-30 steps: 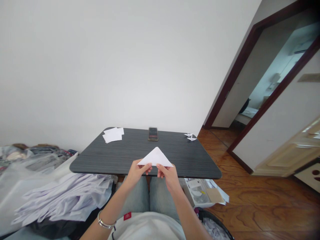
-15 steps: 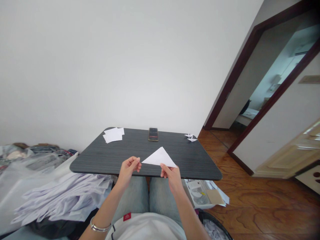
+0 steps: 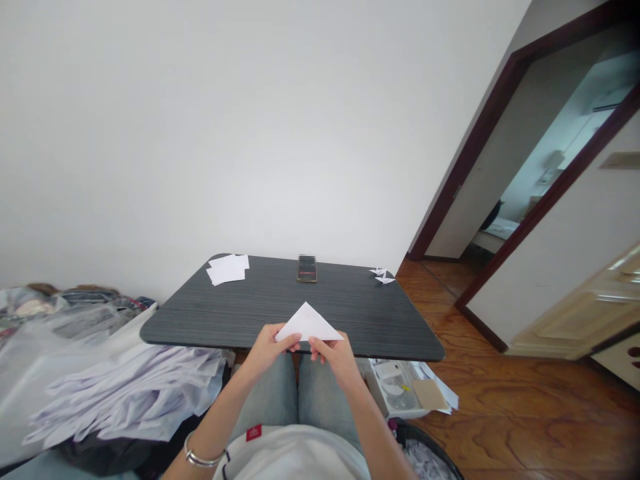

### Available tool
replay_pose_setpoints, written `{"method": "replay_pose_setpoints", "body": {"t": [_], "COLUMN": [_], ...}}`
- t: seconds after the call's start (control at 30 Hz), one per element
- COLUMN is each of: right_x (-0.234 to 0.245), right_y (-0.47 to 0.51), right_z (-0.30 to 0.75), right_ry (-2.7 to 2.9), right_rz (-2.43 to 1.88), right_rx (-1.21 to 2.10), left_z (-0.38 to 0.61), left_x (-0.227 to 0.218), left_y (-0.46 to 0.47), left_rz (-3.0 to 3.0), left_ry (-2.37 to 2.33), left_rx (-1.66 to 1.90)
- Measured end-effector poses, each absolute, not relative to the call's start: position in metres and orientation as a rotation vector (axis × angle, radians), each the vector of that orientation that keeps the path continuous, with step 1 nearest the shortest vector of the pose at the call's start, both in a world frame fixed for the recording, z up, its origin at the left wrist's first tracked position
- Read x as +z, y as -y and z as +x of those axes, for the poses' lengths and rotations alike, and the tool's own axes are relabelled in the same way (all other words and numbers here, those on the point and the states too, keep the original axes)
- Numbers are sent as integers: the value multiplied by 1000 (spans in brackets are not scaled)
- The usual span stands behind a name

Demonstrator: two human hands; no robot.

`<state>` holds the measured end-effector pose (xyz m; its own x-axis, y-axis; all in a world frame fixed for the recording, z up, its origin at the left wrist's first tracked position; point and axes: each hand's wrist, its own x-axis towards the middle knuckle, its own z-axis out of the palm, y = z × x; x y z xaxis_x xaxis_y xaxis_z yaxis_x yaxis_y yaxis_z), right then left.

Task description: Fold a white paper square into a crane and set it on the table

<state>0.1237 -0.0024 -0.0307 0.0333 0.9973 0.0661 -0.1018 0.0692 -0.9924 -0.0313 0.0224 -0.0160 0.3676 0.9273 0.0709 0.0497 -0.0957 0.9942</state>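
A white sheet of paper (image 3: 309, 323) folded into a triangle points away from me over the near edge of the dark table (image 3: 200, 320). My left hand (image 3: 273, 347) pinches its lower left part, thumb on top and fingers beneath. On the lower right side my right hand (image 3: 334, 350) grips the same paper, its thumb lying along the folded edge. Both thumbs come close together near the middle of that edge. The fingers under the paper are partly hidden.
Loose white sheets (image 3: 227, 269) lie at the table's far left. A phone (image 3: 307, 268) stands at the back middle, and small folded paper figures (image 3: 383, 276) sit far right. Below right are a box (image 3: 400, 393) and a bin (image 3: 425, 460); white cloth (image 3: 135, 393) is piled left.
My left hand has moved right and taken hold of the paper, which it was beside before. The paper and my right hand have shifted left and slightly nearer to me.
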Motion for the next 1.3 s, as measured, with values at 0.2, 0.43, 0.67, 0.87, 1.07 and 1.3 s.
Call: {"method": "replay_pose_setpoints", "body": {"t": [0.2, 0.43, 0.67, 0.87, 1.07, 1.3], "right_x": [-29, -31, -29, -31, -38, -33], "right_y": [4, 4, 4, 3, -2, 1], "right_z": [126, 139, 151, 163, 169, 155], "right_ry": [1131, 1146, 1144, 1119, 1001, 1068], "right_rz": [-1093, -1091, -1086, -1085, -1060, -1011], "right_rx": [1142, 1147, 1115, 1066, 1027, 1083], "left_z": [-33, -39, -43, -49, -53, -46], "left_x": [-15, -19, -17, -19, -18, -17], "left_y": [-22, -24, -24, -26, -29, -24], "left_rz": [1495, 1472, 1460, 1423, 1428, 1471], "left_ry": [-931, -954, -942, -1015, -1065, -974], "left_rx": [976, 1006, 1013, 1028, 1054, 993]}}
